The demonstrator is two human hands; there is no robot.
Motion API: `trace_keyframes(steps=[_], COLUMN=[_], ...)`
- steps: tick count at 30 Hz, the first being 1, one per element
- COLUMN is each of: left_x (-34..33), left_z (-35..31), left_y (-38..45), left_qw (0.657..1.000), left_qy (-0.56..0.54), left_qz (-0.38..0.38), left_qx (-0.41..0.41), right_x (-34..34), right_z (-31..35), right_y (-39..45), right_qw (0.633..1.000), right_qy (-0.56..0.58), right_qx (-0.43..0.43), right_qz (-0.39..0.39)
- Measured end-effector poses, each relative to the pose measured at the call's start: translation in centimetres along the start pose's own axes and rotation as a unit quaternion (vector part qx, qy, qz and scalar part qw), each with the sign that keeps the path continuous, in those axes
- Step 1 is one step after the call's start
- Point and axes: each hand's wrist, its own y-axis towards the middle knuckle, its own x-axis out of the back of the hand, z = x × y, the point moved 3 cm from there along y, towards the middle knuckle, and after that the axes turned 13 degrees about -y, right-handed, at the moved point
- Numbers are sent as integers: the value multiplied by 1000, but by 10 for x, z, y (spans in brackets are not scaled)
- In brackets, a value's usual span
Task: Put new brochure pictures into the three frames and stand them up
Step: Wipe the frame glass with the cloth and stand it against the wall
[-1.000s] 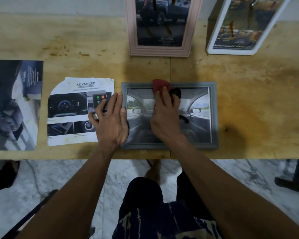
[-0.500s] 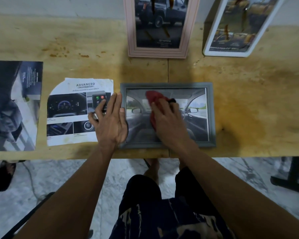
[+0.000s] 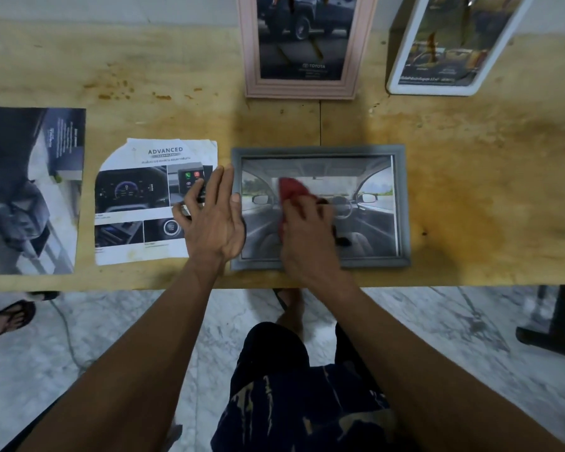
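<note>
Nearest, the grey frame (image 3: 320, 151) lies flat at the worktop (image 3: 470, 190) edge; the left hand (image 3: 214, 220) rests flat-fingered on its side, the right hand (image 3: 307, 233) presses a red cloth (image 3: 292, 189) on the glass. Probably fragile: grip the rigid rim. Beyond stand the pink frame (image 3: 299, 88) and white frame (image 3: 437, 88).

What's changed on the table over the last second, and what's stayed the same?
The right hand has dragged the red cloth from the grey frame's far edge down and left across its glass. The left hand still lies flat at the frame's left edge, over the torn brochure page. The pink frame and white frame still stand.
</note>
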Motion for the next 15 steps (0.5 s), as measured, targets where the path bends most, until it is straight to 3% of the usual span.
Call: trace_keyframes(steps=[3,6,11,15], left_x=[0,1,4,5], left_z=[1,3,0,-1], left_y=[1,3,2,1], left_qw=[1000,1000,999,1000], left_qy=[-6,-14,-19,-7], left_qz=[15,27,32,28], left_qx=[-3,0,-3,-13], right_x=[-12,-11,-8,1], right_z=[36,50,36,12], right_y=[-6,-19,-29,-27], right_qw=[995,991,983,978], right_qy=[15,23,-2,-21], right_qx=[84,110,162,204], right_qz=[58,71,84,45])
